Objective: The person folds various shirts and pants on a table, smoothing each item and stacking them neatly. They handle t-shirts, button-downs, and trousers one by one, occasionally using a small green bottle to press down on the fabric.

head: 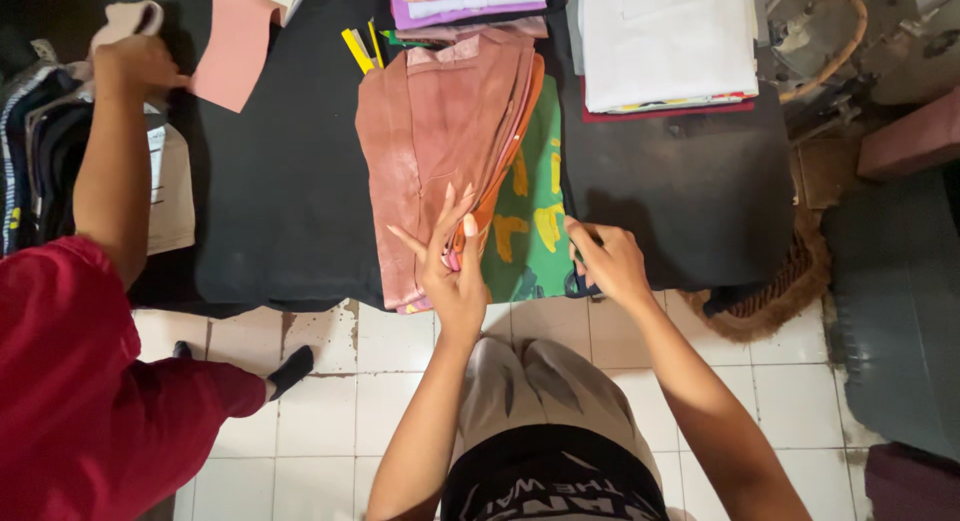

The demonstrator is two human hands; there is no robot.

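Garment stack (440,151) sits mid-table on the dark mat (280,181), its near edge at the mat's front edge. A printed cloth (530,211) lies under the stack, sticking out on its right side. Left hand (450,271) rests on the stack's near corner; right hand (605,266) is at the printed cloth's near right corner. Behind the stack: more folded cloth (470,1). Right of it, farther back: a folded sheet pile (665,41). Far left: a co-worker's hand (135,66) over a clothes heap (40,151).
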